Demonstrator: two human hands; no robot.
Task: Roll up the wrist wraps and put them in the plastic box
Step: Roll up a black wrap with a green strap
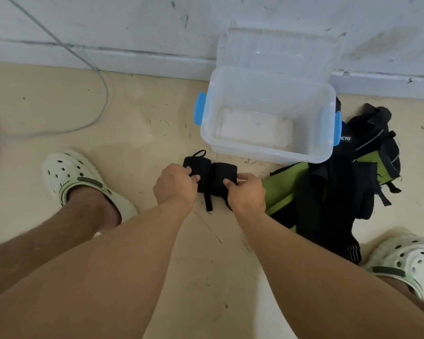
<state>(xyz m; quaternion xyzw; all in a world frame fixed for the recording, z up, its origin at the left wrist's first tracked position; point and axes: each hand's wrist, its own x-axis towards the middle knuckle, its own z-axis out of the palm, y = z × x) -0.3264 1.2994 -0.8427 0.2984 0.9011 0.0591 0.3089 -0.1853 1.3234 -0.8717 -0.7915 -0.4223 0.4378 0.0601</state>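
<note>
— Two wrist wraps, both black, both already rolled by the look of them. From the head camera the left wrist wrap and the right wrist wrap sit side by side, touching, just in front of the plastic box.

— And the hands?

— The left hand pinches the left roll at its outer side, thumb and fingers curled on the fabric. The right hand does the same on the right roll. A loose strap end hangs down from each roll toward the person.

— Lifted or on the floor?

— I cannot tell; they are low, near it.

— So which step?

— I'd judge rolling is done and the transfer is in hand. The box is open, its lid leaning back against the wall, and nothing dark lies inside.

— What does the move ask for?

— Keep both rolls pinched so they don't unwind, carry them forward over the near rim, then lower and release. The tails might catch on that rim. The black-and-green bag lies to the right, out of the path.
</note>
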